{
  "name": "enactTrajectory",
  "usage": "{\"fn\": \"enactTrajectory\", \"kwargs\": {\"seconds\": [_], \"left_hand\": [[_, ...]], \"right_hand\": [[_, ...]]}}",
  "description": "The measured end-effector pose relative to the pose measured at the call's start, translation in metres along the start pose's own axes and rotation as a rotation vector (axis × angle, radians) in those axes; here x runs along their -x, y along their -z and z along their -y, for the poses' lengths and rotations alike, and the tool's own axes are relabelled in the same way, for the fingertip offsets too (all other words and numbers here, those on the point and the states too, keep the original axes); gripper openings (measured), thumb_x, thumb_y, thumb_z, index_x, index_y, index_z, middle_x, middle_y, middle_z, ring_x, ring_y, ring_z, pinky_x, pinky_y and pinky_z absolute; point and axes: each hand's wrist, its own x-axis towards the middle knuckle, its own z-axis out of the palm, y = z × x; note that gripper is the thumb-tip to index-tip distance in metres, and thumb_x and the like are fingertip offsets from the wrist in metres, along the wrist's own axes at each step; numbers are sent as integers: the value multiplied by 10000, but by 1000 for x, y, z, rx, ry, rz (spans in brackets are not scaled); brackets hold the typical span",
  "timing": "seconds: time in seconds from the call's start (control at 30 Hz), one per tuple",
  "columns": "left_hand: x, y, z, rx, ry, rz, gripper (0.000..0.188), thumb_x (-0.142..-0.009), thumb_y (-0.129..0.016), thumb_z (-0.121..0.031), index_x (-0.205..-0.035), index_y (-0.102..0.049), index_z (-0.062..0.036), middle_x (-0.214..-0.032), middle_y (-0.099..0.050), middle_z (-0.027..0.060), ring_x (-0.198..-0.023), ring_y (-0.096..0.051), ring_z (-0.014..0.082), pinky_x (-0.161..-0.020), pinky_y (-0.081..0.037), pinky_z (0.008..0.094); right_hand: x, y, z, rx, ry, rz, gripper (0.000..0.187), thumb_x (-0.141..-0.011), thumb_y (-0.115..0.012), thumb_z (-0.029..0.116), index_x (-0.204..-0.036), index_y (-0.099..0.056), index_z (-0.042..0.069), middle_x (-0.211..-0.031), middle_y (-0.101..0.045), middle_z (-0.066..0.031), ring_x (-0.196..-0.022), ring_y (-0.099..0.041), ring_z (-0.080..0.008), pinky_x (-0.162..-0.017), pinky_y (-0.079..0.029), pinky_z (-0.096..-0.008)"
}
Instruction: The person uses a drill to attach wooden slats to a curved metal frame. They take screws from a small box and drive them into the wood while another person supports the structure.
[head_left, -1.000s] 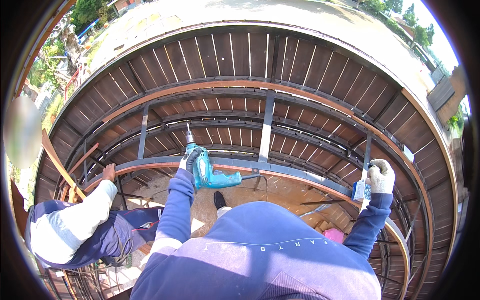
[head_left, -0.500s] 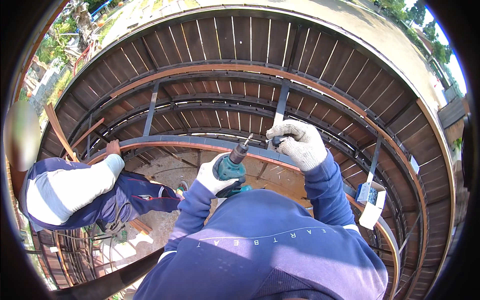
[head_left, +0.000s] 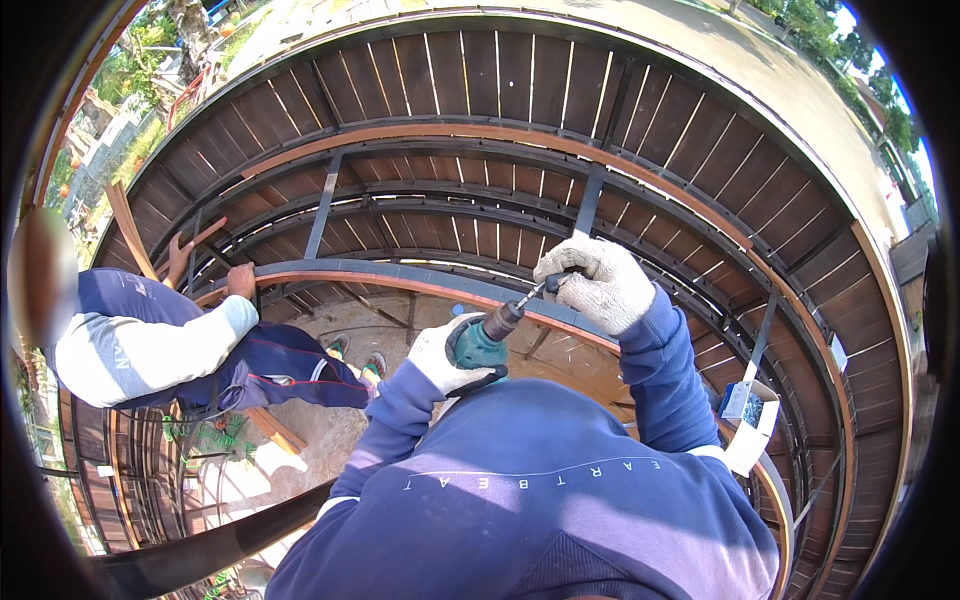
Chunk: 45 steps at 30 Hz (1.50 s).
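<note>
My left hand (head_left: 434, 358), in a white knit glove, is closed around a teal power drill (head_left: 480, 346). The drill's dark chuck (head_left: 503, 318) tilts up to the right, and a thin metal bit (head_left: 530, 297) sticks out of it. In my gloved right hand (head_left: 608, 286) the fingers pinch a small black piece (head_left: 556, 284) whose exact kind I cannot make out. The bit's tip meets that piece or lies right beside it. Both hands are in front of my chest, over the inner curved rail (head_left: 400, 274). My left hand hides much of the drill's handle.
Curved tiers of dark slats (head_left: 510, 75) on metal frames surround me. An open box of small bluish metal parts (head_left: 745, 405) rests on the rail at right. At left, a co-worker (head_left: 160, 335) grips the rail beside loose wooden strips (head_left: 130, 230).
The drill has swung right, bringing its bit to the black piece in my right hand. The co-worker's far hand has come into view by the wooden strips. The whole view has shifted slightly.
</note>
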Motion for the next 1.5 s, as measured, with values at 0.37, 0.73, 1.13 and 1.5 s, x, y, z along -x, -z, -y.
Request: {"fn": "enactTrajectory", "kwargs": {"seconds": [0.37, 0.73, 1.13, 1.5], "left_hand": [[-19, 8, -17, 28, 71, -95, 787, -711, -945, -387, -1348, -621, -57, -1127, -759, 136, -1034, -751, 262, -952, -584, 380], [-131, 74, 50, 1214, 394, -208, 360, -903, -843, -251, -1146, -667, -52, -958, -721, 63, -779, -723, 184, -705, -627, 347], [-270, 147, 179, 1029, 595, 5, 472, -899, -818, -396, -1197, -651, -71, -994, -736, 79, -816, -743, 234, -763, -643, 400], [-325, 166, 228, 1135, 574, 92, 489, -867, -862, -294, -1195, -638, -10, -1045, -740, 146, -852, -758, 282, -746, -651, 454]], "right_hand": [[-12, -28, -24, -272, 18, -144, 611, -795, -746, 48, -1385, -595, -9, -1163, -682, -114, -1054, -675, -179, -946, -567, -341], [-60, -101, -22, 742, 3, 194, 960, -704, -855, 357, -1495, -476, -33, -1038, -714, -183, -965, -703, -359, -897, -527, -482], [-203, -174, -104, 1034, -269, -67, 872, -720, -830, 347, -1482, -524, 51, -994, -710, -132, -923, -707, -300, -856, -498, -456], [-265, -188, -136, 1031, -356, -154, 738, -716, -825, 328, -1359, -567, 75, -894, -714, -120, -821, -716, -312, -755, -517, -461]]}}
